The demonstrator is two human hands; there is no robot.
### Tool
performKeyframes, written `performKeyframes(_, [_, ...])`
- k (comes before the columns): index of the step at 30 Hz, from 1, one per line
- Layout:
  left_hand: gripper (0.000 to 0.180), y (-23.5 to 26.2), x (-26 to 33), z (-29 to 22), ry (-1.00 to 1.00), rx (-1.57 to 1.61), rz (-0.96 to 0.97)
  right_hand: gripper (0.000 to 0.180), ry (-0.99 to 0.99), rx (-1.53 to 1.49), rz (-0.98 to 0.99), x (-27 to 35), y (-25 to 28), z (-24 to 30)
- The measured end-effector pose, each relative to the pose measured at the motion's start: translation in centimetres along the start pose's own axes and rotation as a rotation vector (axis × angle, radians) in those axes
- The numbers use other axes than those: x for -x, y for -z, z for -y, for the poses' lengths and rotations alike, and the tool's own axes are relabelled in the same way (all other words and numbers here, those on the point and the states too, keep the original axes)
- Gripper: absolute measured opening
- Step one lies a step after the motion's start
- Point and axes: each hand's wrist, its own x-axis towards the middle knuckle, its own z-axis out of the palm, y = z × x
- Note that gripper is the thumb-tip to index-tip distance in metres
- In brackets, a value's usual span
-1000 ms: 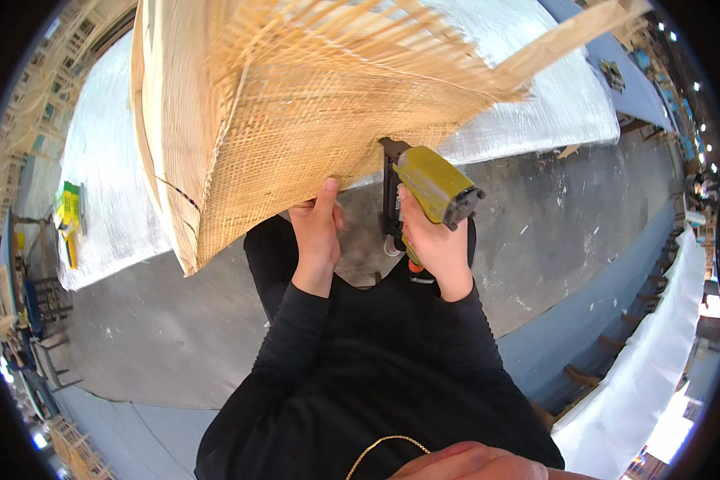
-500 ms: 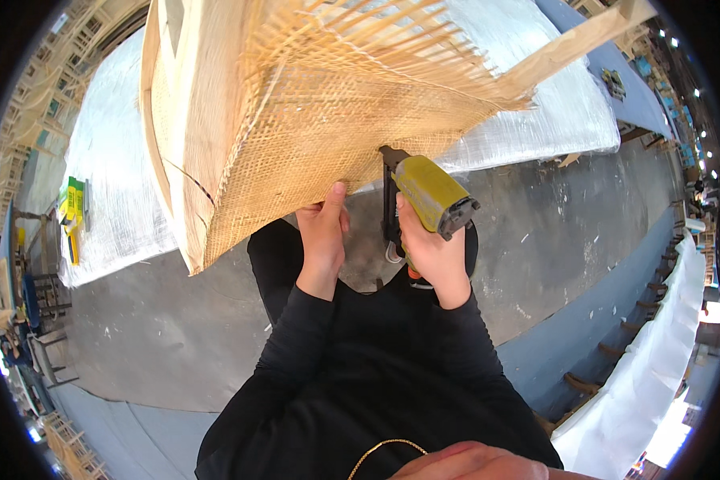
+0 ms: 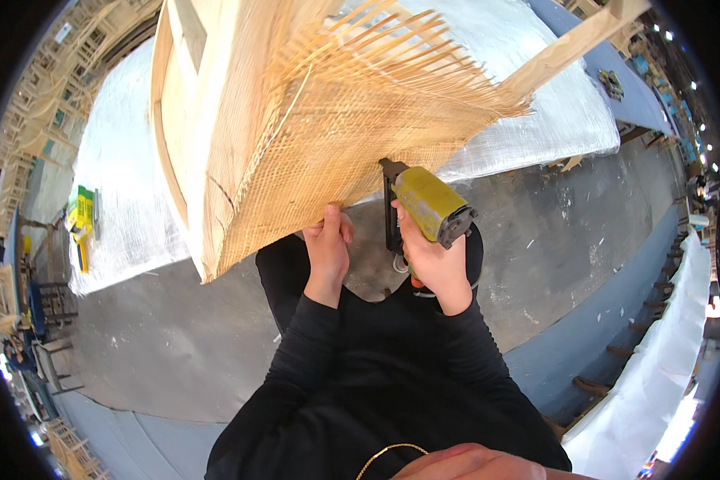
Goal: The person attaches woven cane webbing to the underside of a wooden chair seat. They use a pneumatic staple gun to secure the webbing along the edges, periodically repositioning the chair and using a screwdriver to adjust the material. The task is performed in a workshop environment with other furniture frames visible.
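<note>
A sheet of woven cane webbing (image 3: 328, 152) stretches over a pale wooden frame (image 3: 220, 172), its far edge fraying into loose strands. My left hand (image 3: 328, 248) pinches the near edge of the webbing, thumb on top and fingers curled beneath. In my right hand (image 3: 436, 260) is a yellow and black staple gun (image 3: 428, 200), fingers wrapped round its handle. The gun's nose meets or nearly meets the webbing near its right-hand near edge; whether it touches, I cannot tell. Part of the frame under the webbing is hidden.
Beneath the frame is a table wrapped in clear plastic film (image 3: 128, 216). Green and yellow boxes (image 3: 80, 212) lie at its left. A wooden bar (image 3: 572, 52) juts out to the far right. Chairs (image 3: 52, 352) stand at the left, white sheeting (image 3: 656, 352) at the right.
The frame and webbing appear shifted slightly right and down in the picture, as does the table. My left hand keeps its pinch, and the staple gun stays near the same spot of the webbing.
</note>
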Motion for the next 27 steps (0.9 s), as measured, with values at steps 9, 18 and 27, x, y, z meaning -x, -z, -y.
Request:
performKeyframes(9, [0.03,0.7,0.7,-0.4,0.005,0.304,-0.011,0.022,-0.027,-0.125,-0.025,0.3,-1.1,-0.3])
performKeyframes(18, [0.019,1.9,0.7,-0.6,-0.082,0.103,-0.132,0.02,-0.017,-0.034,-0.005,0.8,-1.5,0.1])
performKeyframes(27, [0.028,4.2,0.7,-0.4,-0.104,0.232,0.036,0.02,0.221,0.012,-0.014,0.5,-2.1,-0.1])
